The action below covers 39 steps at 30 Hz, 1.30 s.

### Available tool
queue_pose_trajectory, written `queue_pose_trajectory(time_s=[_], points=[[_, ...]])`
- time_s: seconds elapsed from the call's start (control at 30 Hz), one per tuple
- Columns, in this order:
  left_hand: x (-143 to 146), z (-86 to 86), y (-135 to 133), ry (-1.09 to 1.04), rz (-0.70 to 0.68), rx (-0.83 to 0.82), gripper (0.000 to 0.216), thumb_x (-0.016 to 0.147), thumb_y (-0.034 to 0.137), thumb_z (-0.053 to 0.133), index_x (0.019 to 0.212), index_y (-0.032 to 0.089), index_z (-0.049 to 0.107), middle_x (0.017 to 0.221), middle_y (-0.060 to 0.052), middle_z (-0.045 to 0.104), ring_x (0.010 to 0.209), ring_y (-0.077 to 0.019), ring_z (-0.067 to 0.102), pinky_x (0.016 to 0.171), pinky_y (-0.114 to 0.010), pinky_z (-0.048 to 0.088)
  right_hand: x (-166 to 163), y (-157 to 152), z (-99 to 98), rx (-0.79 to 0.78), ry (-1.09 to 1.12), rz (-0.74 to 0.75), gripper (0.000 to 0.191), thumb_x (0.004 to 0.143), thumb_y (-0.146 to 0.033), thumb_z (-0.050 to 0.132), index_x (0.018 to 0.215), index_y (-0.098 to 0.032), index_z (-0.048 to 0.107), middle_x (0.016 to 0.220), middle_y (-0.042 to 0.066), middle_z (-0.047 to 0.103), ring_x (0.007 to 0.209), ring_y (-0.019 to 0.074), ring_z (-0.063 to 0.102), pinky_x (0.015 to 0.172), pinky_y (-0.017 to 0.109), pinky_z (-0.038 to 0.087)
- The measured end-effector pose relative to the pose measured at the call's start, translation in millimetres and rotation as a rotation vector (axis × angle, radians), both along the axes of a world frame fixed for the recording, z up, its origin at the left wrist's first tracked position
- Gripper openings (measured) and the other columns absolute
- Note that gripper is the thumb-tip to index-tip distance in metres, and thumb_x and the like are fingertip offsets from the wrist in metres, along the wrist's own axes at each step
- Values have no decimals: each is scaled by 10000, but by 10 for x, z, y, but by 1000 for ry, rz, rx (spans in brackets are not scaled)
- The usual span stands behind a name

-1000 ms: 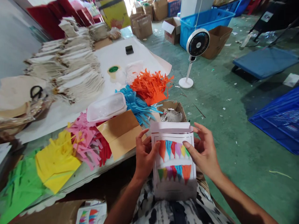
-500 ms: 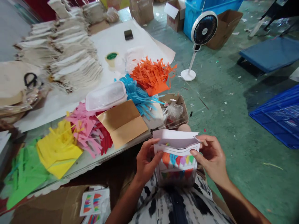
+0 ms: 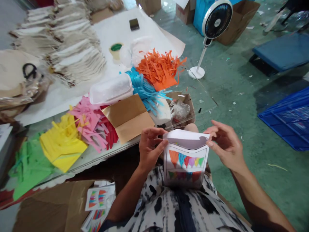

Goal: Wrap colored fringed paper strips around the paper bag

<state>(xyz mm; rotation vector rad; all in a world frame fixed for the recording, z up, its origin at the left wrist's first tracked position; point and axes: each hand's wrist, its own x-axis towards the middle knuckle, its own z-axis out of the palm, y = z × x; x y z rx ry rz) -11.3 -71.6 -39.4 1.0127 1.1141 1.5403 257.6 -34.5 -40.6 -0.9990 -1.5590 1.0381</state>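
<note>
A flat packet (image 3: 184, 161) printed with rows of colorful tasseled bunting stands upright over my lap, its white top edge gaping. My left hand (image 3: 153, 146) pinches the packet's upper left corner between thumb and fingers. At the upper right corner, my right hand (image 3: 223, 143) grips the edge with thumb and index finger, the other fingers raised. Something colored shows faintly inside the opening; I cannot make out what. Similar printed packets (image 3: 98, 199) lie in a cardboard box below the table on the left.
Fringed paper bundles lie along the table: green (image 3: 33, 167), yellow (image 3: 64, 141), pink (image 3: 89, 120), blue (image 3: 145, 90) and orange (image 3: 161, 69). A folded brown card (image 3: 129, 119) and plastic tub (image 3: 111, 88) sit among them. A fan (image 3: 217, 21) and blue crate (image 3: 287, 119) stand on the floor.
The packet has tilted so its printed front shows more fully. My right thumb has moved off its front to the right edge. The view has shifted slightly downward.
</note>
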Motion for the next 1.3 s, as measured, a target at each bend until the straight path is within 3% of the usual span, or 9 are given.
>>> queue_pose_trajectory(time_s=[0.13, 0.23, 0.33, 0.47, 0.6, 0.7, 0.8, 1.07, 1.3], points=[[-128, 67, 64, 91, -243, -19, 509, 904, 278, 794, 1400, 251, 682, 1207, -95, 678, 1112, -214, 663, 842, -253, 576, 68, 79, 45, 34, -143, 175, 393, 964, -252, 712, 1346, -343, 726, 1170, 71, 719, 1104, 226, 642, 852, 357, 550], [-227, 144, 121, 231, -450, 54, 337, 975, 260, 705, 1303, 206, 761, 1312, -132, 678, 1241, -249, 641, 1008, -312, 545, 81, 125, 54, 41, -106, 205, 311, 954, -221, 722, 1231, -348, 789, 1050, 56, 714, 1022, 204, 640, 836, 336, 535], [-276, 168, 147, 286, -540, 127, 315, 1029, 191, 604, 1300, 230, 761, 1286, -121, 749, 1202, -240, 701, 1047, -352, 548, 79, 139, 25, 62, -85, 190, 263, 947, -180, 725, 1117, -357, 821, 947, 33, 700, 926, 177, 628, 787, 308, 512], [-291, 131, 144, 358, -525, 259, 372, 1023, 131, 589, 1339, 251, 745, 1296, -114, 767, 1210, -241, 723, 1034, -360, 575, 107, 128, -1, 37, -45, 257, 262, 980, -215, 687, 1162, -361, 805, 1004, 38, 748, 941, 188, 662, 764, 308, 512], [-299, 127, 152, 380, -513, 341, 385, 1006, 113, 608, 1331, 258, 754, 1273, -131, 773, 1151, -242, 752, 955, -352, 617, 109, 105, 37, 4, 4, 316, 296, 1010, -482, 634, 1167, -292, 797, 1050, 76, 762, 967, 235, 681, 780, 354, 524], [-291, 154, 175, 371, -533, 379, 358, 961, 151, 706, 1299, 248, 771, 1232, -144, 786, 1097, -254, 772, 903, -350, 641, 46, 86, 92, 22, 8, 230, 97, 976, -316, 712, 1023, -286, 791, 897, 29, 746, 833, 186, 655, 711, 317, 491], [-263, 181, 190, 351, -487, 400, 356, 893, 163, 803, 1240, 241, 795, 1143, -133, 807, 1035, -250, 788, 878, -347, 654, -20, 64, 162, 12, -24, 203, 135, 926, -155, 741, 984, -274, 768, 850, 5, 725, 779, 158, 626, 686, 299, 465], [-169, 138, 141, 446, -393, 531, 472, 765, 176, 924, 1212, 197, 775, 1119, -140, 802, 1027, -249, 795, 865, -333, 667, -57, 10, 290, -64, -25, 234, 108, 941, -143, 701, 952, -243, 740, 919, 20, 691, 828, 153, 647, 697, 282, 487], [-100, 76, 106, 452, -305, 520, 250, 839, 80, 830, 1058, 194, 791, 1089, -109, 818, 965, -216, 809, 838, -306, 673, 80, 14, 311, 160, -203, 314, 239, 944, -121, 680, 1129, -258, 744, 1019, 48, 740, 940, 195, 702, 826, 347, 540]])
